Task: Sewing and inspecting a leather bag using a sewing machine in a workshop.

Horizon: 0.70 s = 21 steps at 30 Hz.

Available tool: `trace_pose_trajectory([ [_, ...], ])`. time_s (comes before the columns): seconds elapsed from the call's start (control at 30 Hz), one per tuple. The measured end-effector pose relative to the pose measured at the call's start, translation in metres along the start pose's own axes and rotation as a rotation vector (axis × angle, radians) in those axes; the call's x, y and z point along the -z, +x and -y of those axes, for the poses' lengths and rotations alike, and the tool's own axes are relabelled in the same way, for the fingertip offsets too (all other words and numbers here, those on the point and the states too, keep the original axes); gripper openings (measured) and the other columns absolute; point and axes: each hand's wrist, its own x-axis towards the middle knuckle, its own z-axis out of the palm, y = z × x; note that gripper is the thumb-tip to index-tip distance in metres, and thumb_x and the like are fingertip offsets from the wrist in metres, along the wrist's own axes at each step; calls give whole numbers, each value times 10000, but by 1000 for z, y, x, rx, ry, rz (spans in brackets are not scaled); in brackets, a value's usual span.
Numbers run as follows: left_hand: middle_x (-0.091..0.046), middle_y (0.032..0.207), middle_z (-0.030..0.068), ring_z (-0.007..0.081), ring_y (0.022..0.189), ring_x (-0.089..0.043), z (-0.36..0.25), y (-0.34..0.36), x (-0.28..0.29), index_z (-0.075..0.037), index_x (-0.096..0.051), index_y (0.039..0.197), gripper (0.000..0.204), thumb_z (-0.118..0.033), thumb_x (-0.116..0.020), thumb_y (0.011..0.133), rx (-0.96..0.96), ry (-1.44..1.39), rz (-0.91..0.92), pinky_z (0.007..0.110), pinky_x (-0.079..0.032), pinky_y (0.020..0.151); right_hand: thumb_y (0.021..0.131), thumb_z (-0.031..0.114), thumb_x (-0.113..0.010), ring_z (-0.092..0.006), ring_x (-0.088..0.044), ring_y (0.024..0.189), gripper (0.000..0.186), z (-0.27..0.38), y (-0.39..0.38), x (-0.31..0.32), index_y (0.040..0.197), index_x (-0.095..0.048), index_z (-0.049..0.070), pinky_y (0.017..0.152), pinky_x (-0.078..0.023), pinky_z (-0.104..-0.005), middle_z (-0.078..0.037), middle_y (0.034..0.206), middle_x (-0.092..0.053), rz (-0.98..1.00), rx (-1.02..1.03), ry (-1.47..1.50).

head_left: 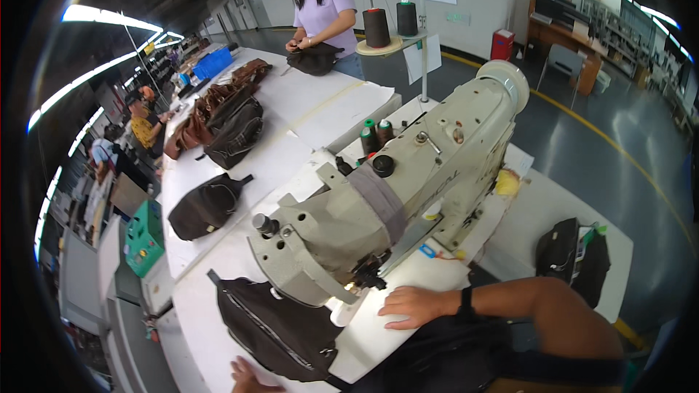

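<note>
A dark brown zippered waist bag [271,324] lies on the white work table, its left side to the left of the sewing machine's head and its upper edge close under it. Near the bag's lower edge, my left hand [251,378] shows only partly at the bottom of the picture, fingers apart and holding nothing I can see. My right hand [415,307] rests flat on the white surface, right of the needle area, with its fingers stretched out and a dark band on the wrist. The large beige sewing machine [429,175] stands above both hands, a grey cloth wrapped around its arm.
Another dark bag [207,207] and a black bag [237,131] lie farther back beside brown bags [207,120]. A person in a lavender shirt [325,11] handles a dark bag [314,59] across the table. Thread cones [376,28] stand behind the machine. A dark bag [557,247] lies at right.
</note>
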Motion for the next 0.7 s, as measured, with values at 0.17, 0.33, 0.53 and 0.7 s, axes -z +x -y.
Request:
trace_pose_trajectory([
  [0.17,-6,1638,391,578,1518,-28,103,38,-97,104,129,1565,1897,-755,-938,253,-44,-35,-157,706,-171,1182,903,251,-762,-267,-618,828,410,10,22,-4,1224,-635,31,792,-504,-383,-100,923,-628,106,-108,131],
  [0.33,-509,1517,175,348,1404,-483,-85,-120,50,-4,-445,1488,636,-111,-711,921,-103,-647,-756,482,-414,1127,906,31,-733,-95,-564,800,447,52,40,63,1306,-550,-47,765,-478,-248,-40,966,-617,-220,-360,358],
  [0.53,-317,1644,198,314,1533,-285,-247,-174,23,23,-263,1594,728,-73,-585,948,-656,-1491,-736,474,-252,1226,953,-17,-649,-102,-572,830,518,52,74,52,1418,-439,-105,831,-501,-269,-43,925,-624,-345,-506,456],
  [0.7,-524,1442,102,172,1312,-502,-327,-76,-15,51,-378,1533,511,-49,-496,1046,-676,-1809,-531,311,-370,1120,1035,43,-539,-115,-682,838,497,66,66,39,1487,-380,-92,856,-550,-291,-119,1051,-729,-340,-504,508],
])
